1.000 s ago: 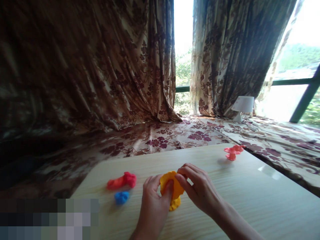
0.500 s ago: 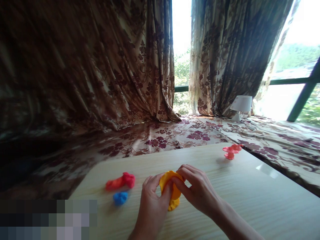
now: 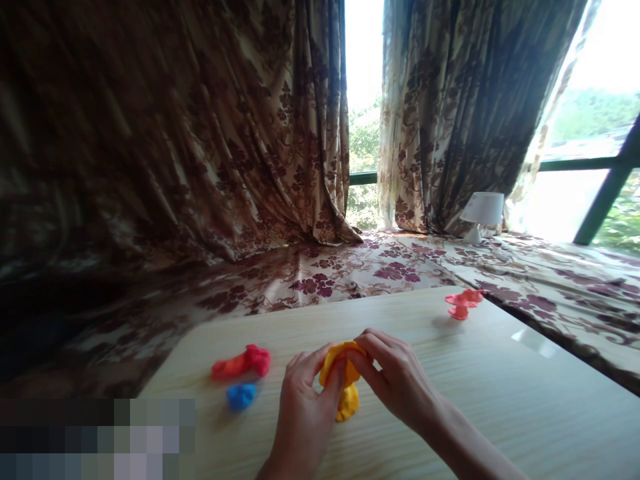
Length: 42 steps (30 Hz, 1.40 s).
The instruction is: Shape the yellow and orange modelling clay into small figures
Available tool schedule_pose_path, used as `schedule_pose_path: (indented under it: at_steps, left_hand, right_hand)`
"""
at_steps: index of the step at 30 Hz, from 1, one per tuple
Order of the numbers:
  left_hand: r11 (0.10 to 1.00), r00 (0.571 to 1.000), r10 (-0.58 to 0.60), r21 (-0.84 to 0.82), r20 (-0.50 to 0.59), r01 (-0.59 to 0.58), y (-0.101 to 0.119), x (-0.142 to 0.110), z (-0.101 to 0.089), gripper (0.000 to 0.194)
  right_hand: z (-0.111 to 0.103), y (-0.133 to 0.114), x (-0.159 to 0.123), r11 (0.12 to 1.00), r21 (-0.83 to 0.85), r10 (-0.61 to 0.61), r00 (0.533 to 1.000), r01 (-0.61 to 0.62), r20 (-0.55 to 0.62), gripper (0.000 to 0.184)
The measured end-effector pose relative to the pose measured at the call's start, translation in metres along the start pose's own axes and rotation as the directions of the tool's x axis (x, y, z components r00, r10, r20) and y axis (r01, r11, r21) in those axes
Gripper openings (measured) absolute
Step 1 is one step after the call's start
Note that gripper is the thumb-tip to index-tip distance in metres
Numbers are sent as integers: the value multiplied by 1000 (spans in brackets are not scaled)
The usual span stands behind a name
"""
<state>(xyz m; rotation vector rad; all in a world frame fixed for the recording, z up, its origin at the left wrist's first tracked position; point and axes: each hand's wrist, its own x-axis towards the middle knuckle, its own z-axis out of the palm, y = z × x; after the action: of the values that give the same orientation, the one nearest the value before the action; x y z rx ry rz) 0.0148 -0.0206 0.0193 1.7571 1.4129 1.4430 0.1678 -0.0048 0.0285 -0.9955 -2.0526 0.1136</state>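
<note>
Over the near middle of the table, my left hand (image 3: 306,393) and my right hand (image 3: 400,373) pinch a yellow piece of modelling clay (image 3: 327,365) from its two sides. The clay is thin and curved, with its rim bent between the fingers. My left thumb presses into its inner face, and my right thumb covers part of its right edge. Just beneath is a yellow clay base (image 3: 349,403) with an uneven edge; whether it is joined to the upper piece is hidden. Both hands are closed on the upper piece.
Left of my hands on the wooden table (image 3: 500,413) lie a red and orange clay piece (image 3: 243,363) and a blue clay lump (image 3: 241,397). A coral clay shape with flared ends (image 3: 464,303) stands at the far right. Behind is a white lamp (image 3: 483,208) near the curtains (image 3: 320,133).
The yellow clay's upper part has bent over, and more of the yellow base shows below it. My right fingers have shifted slightly along the rim. The other clay pieces stay put.
</note>
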Motion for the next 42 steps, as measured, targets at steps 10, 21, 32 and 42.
schedule_pose_path:
  at_steps: [10, 21, 32, 42]
  left_hand:
    - [999, 995, -46, -10, 88, 48, 4, -1, -1, 21]
    - [995, 995, -93, -40, 39, 95, 5, -1, 0, 25]
    - [996, 995, -87, -2, 53, 87, 3, -1, 0, 23]
    - [998, 998, -55, 15, 16, 54, -1, 0, 1, 18]
  right_hand:
    - [-3, -2, 1, 1000, 24, -12, 999, 13, -32, 19]
    - [-4, -2, 1, 1000, 21, 5, 1000, -4, -24, 24]
    - [0, 0, 0, 1000, -8, 12, 1000, -12, 15, 26]
    - [-3, -1, 1, 999, 52, 2, 1000, -2, -5, 20]
